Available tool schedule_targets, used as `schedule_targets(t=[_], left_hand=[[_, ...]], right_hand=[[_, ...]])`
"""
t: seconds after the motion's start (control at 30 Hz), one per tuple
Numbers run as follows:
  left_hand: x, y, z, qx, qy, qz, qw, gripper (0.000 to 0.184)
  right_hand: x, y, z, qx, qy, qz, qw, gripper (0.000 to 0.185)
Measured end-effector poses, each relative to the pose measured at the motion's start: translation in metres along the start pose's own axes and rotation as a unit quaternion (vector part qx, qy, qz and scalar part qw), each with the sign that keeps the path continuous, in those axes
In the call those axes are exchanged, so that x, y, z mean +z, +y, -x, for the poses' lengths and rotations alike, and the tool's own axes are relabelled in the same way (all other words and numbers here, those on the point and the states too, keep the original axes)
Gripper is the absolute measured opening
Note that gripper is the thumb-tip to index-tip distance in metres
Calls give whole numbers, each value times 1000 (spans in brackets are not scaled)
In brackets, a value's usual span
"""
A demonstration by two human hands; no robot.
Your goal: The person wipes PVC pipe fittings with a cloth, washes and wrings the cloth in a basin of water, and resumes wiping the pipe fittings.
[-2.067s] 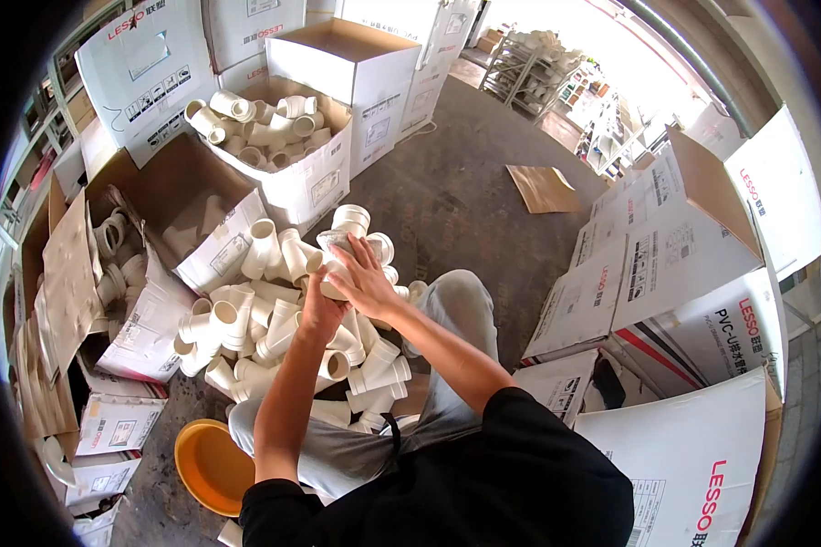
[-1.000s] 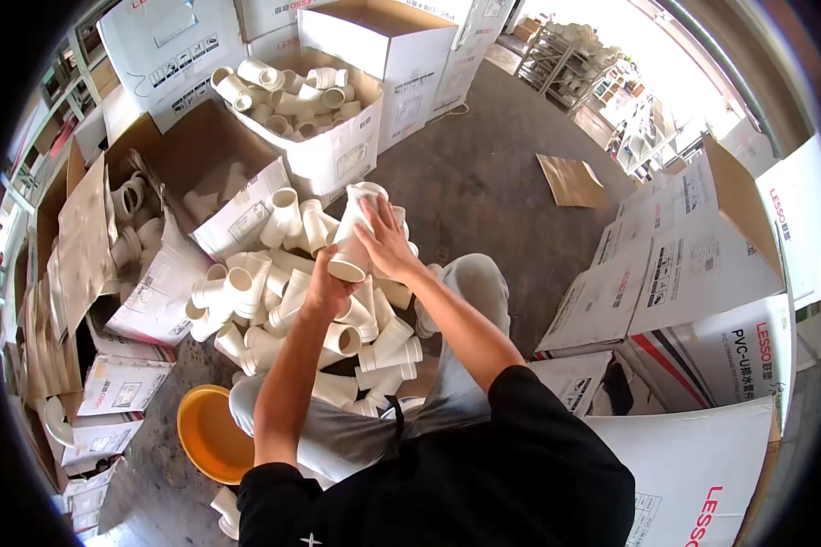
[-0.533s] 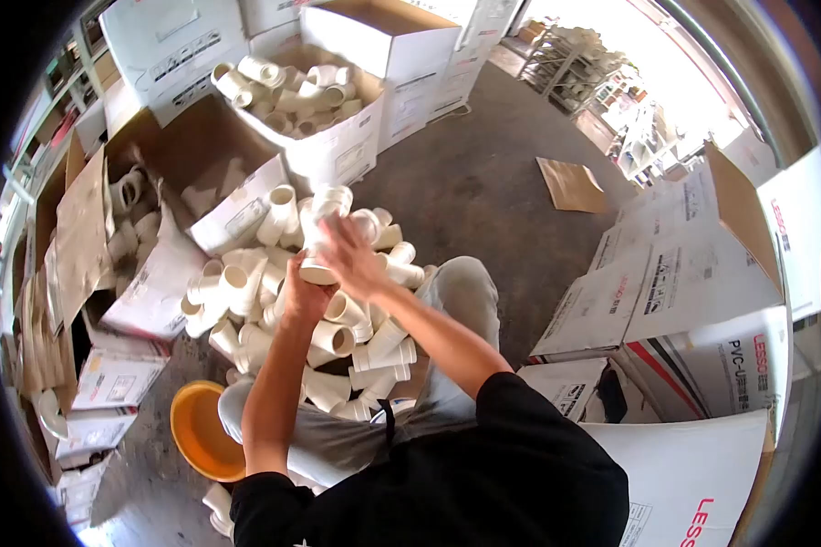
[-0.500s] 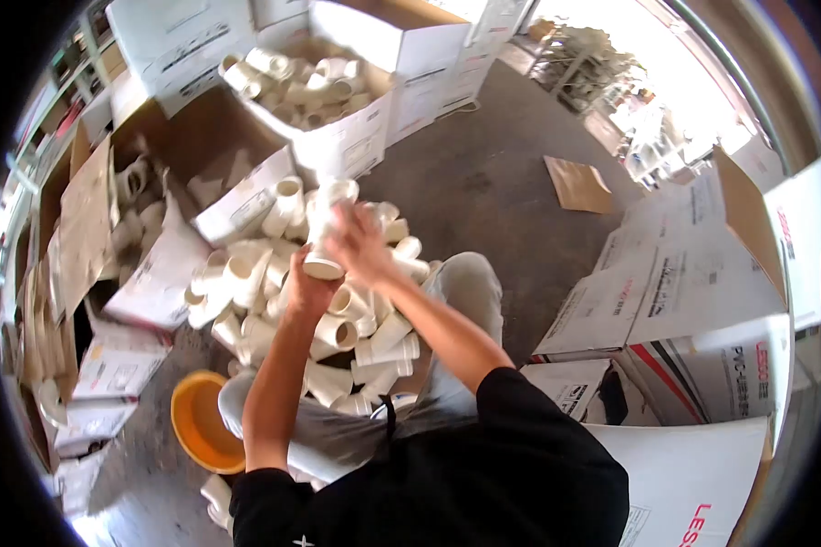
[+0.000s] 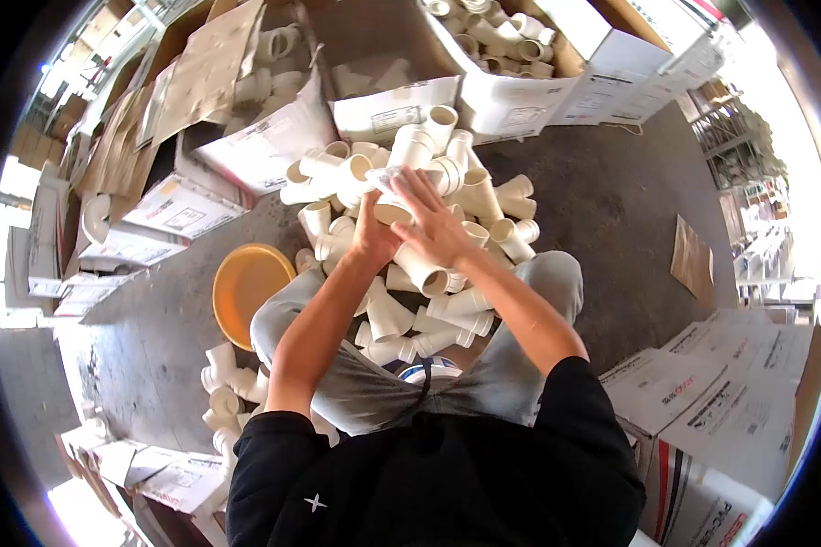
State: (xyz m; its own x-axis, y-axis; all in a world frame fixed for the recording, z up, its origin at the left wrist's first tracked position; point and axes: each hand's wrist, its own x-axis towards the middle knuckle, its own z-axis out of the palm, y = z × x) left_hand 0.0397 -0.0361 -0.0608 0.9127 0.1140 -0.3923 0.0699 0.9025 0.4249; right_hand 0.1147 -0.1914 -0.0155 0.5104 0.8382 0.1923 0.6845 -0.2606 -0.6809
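Observation:
A cream-white plastic pipe fitting point(image 5: 392, 214) is between my hands, above a heap of similar fittings. My left hand point(image 5: 372, 235) is wrapped round its near left side. Over its right side lies my right hand point(image 5: 433, 223), fingers stretched out and touching it. A pale, thin piece point(image 5: 388, 179) shows at the fingertips; I cannot make out what it is. Just beneath the hands lies another pipe fitting point(image 5: 420, 271) in the pile, its round mouth facing me.
An orange basin point(image 5: 231, 296) stands on the floor by my left knee. More loose fittings point(image 5: 233, 392) lie behind it. Ahead are open cartons point(image 5: 511, 96) holding fittings. White cartons point(image 5: 711, 392) stand on my right, and a flat cardboard piece point(image 5: 692, 257) lies on the floor.
My view has swung downward and to the right-hand side of the scene appears shifted. The fitting, upright before, is now lower between my hands, and my right hand's fingers lie flatter over it.

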Motion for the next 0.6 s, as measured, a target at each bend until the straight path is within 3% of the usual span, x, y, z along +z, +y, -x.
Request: schedule_targets(t=[0.1, 0.17, 0.3, 0.4, 0.57, 0.6], left_hand=[[-13, 4, 3, -17, 14, -84, 996, 63], [-13, 0, 10, -26, 28, -114, 993, 60], [13, -4, 30, 61, 89, -302, 947, 72], [16, 3, 28, 76, 98, -352, 928, 74], [17, 17, 28, 68, 88, -301, 947, 76], [22, 18, 30, 85, 92, -319, 940, 76]], right_hand=[[-1, 28, -20, 32, 7, 50, 998, 86], [-12, 48, -33, 77, 16, 19, 997, 85], [-17, 77, -45, 172, 106, -133, 970, 80], [-17, 74, -46, 157, 181, -137, 961, 61], [-32, 94, -49, 173, 275, -166, 931, 32], [-40, 88, -48, 248, 251, -263, 898, 23]])
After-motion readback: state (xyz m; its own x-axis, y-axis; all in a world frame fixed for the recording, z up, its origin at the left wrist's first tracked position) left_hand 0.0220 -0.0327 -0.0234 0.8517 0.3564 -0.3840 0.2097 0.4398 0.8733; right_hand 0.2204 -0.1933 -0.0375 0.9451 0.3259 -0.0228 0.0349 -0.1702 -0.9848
